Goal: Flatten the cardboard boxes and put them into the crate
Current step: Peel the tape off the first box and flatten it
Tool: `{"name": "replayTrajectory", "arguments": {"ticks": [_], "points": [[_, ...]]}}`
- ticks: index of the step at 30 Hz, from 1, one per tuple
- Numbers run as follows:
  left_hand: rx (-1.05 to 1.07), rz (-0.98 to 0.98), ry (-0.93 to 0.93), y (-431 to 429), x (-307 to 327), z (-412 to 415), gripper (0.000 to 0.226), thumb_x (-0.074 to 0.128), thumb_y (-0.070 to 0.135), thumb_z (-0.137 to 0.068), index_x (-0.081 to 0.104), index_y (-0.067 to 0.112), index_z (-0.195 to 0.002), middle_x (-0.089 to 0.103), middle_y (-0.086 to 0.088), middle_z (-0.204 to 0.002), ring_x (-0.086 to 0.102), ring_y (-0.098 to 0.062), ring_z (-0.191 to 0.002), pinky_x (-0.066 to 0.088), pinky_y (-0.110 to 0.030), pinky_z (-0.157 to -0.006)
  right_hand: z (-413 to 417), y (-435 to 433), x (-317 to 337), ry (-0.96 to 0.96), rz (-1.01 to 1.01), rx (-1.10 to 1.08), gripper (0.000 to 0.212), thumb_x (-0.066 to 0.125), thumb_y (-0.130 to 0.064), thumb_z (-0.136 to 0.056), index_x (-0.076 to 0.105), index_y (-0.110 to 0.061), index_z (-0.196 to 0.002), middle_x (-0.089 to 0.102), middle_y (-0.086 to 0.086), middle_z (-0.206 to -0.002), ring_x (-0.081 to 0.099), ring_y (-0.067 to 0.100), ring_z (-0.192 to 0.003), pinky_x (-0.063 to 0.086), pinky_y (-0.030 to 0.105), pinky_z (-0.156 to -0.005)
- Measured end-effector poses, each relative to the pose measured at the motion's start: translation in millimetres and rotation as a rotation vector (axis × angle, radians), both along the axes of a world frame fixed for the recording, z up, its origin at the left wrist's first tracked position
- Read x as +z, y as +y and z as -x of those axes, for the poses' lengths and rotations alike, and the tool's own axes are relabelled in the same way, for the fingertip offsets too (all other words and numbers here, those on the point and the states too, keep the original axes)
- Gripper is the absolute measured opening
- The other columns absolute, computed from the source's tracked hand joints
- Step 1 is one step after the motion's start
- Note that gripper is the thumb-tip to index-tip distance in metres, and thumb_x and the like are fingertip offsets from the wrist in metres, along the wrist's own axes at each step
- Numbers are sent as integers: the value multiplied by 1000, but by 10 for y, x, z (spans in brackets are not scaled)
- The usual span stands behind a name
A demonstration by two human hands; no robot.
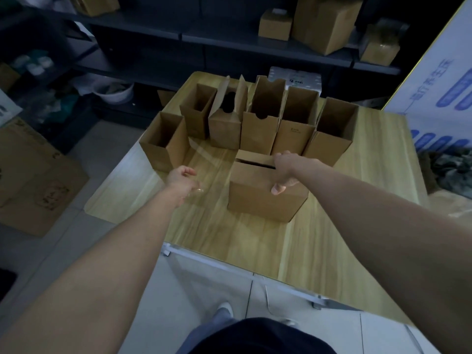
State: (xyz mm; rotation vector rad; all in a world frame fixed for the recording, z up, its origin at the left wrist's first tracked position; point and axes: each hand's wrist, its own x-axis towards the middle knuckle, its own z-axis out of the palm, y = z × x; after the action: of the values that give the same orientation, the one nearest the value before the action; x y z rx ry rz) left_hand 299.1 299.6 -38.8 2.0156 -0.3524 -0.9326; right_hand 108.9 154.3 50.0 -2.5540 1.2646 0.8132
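While the right hand [286, 172] grips the near box [265, 192], the left hand [181, 176] hovers loosely curled beside it.

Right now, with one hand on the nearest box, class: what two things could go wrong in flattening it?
Only the right hand grips the near box; the left hand is off it, so it may twist.
The row of open boxes stands close behind; a push could topple them.

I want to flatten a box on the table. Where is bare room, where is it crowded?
Bare wood lies between the held box and the near edge of the table, and right of that box. A smaller patch lies between the left hand and the box. The far half is crowded: six open boxes in a row.
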Motion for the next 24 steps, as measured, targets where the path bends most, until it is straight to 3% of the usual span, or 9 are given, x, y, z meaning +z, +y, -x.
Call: {"name": "replayTrajectory", "arguments": {"ticks": [2, 5, 8, 11, 17, 20, 24], "points": [[0, -22, -72, -35, -54, 68, 16, 76, 7, -76, 61, 13, -81, 63, -5, -92, 61, -19, -88, 50, -29, -76, 27, -21, -9, -8, 3, -21, 91, 77, -35, -75, 27, -8, -146, 36, 14, -144, 40, 33, -129, 38, 46, -107], [-34, -77, -229, -106, -111, 112, 14, 71, 19, -83, 69, 7, -91, 65, -5, -94, 57, -16, -87, 45, -29, -79, 46, -31, -26, -17, -2, -43, 88, 76, -36, -76, 29, -9, -145, 37, 13, -142, 41, 32, -128, 39, 46, -106], [-156, -169, -330, -167, -166, 61, 24, 58, 15, -93, 68, -2, -105, 66, -14, -109, 60, -27, -103, 45, -31, -88, 43, -32, -35, -23, -7, -52, 86, 76, -35, -76, 31, -9, -144, 39, 13, -141, 42, 32, -126, 40, 46, -105], [-312, -243, -399, -185, -238, 14, 23, 52, 6, -94, 69, 0, -109, 64, -14, -117, 57, -27, -111, 42, -26, -92, 48, -37, -53, -41, -21, -65, 85, 76, -34, -76, 31, -10, -144, 39, 13, -141, 42, 32, -126, 40, 46, -105], [-367, -258, -432, -223, -271, -38, 12, 61, 0, -83, 71, 6, -82, 68, -12, -98, 61, -25, -96, 42, -23, -75, 95, -91, -99, -153, -90, -120, 92, 76, -41, -75, 24, -16, -147, 38, 12, -144, 41, 33, -130, 39, 48, -106], [-383, -236, -380, -297, -204, -42, 16, 60, -1, -85, 72, 2, -97, 67, -14, -106, 61, -27, -103, 48, -28, -89, 103, -148, -92, -271, -153, -182, 75, 66, -49, -82, 36, -15, -141, 50, 9, -136, 48, 28, -123, 41, 41, -102], [-440, -232, -451, -428, -66, -15, 29, 52, 1, -90, 64, 5, -116, 59, -12, -123, 56, -27, -114, 46, -36, -100, 130, -202, -138, -325, -88, -195, 56, 62, -51, -84, 52, -15, -126, 60, 4, -114, 55, 21, -99, 46, 31, -82]]}}
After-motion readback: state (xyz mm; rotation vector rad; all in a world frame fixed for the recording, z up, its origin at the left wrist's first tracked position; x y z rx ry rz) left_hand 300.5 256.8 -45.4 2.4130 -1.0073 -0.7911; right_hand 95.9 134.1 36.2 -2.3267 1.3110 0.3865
